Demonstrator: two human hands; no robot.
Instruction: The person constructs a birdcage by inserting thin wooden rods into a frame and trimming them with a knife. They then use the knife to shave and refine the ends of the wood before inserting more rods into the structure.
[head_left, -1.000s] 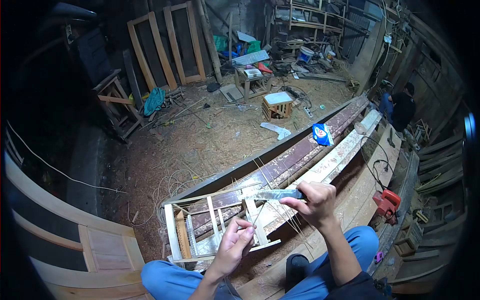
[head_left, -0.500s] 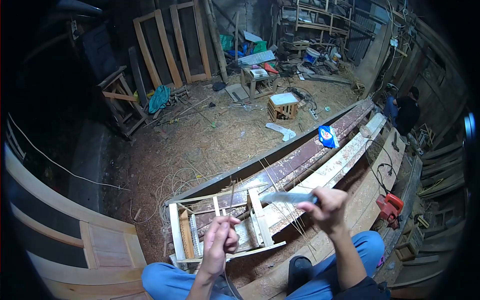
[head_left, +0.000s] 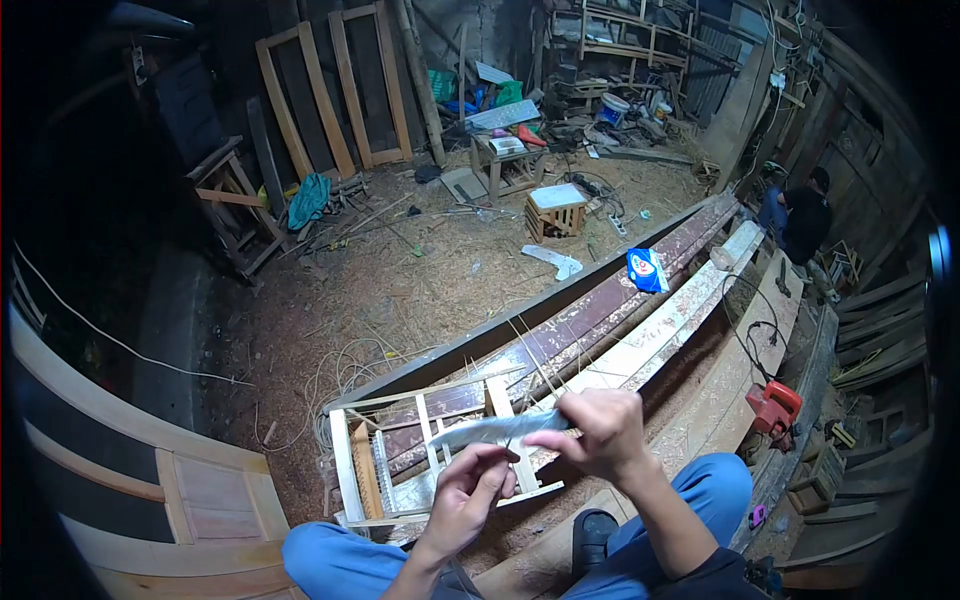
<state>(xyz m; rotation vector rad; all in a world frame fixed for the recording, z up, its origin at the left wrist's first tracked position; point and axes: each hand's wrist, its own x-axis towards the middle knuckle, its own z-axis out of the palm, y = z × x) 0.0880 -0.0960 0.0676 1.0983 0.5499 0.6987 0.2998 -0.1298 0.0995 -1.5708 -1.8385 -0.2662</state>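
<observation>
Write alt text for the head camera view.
A seated person's right hand grips a knife, its blade close to the pinched left hand, over a small wooden frame and long planks in a cluttered workshop.

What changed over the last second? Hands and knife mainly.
The right hand brought the knife left and down, so the blade tip now sits just above the left hand. Half a second ago the left hand held a thin strip upright in a fist; now its fingers reach up to the blade, and the strip is too thin to see. The wooden frame, planks and red power tool have not moved.
</observation>
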